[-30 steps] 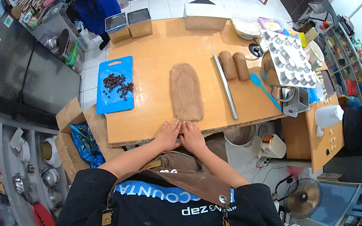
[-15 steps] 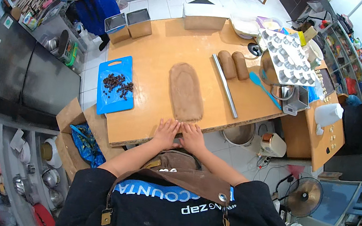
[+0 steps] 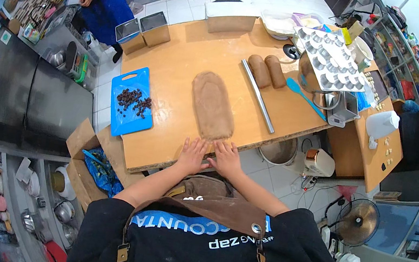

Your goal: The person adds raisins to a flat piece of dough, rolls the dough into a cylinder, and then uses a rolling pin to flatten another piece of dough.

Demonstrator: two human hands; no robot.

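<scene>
A flattened, elongated slab of brown dough point(image 3: 213, 104) lies lengthwise in front of me, its near end close to the table's front edge. Just below that end, my left hand point(image 3: 194, 155) rests at the edge with its fingers stretched out. Beside it is my right hand point(image 3: 226, 158), also open and flat, its fingertips right at the dough's near end; whether they touch it I cannot tell. To the right of the slab lie a metal rolling rod point(image 3: 257, 96) and two rolled brown dough logs point(image 3: 259, 71) point(image 3: 275, 72). Neither hand holds anything.
On the left, a blue cutting board point(image 3: 136, 125) bears dark raisin-like pieces point(image 3: 129, 98). Metal loaf tins point(image 3: 155, 29) stand at the back of the wooden table point(image 3: 190, 45). A blue spatula point(image 3: 305, 97) and a muffin tray point(image 3: 323, 50) are right. Two other people stand beyond.
My hands have spread slightly apart, the right one shifting a little to the right. The view has moved slightly. The dough looks the same.
</scene>
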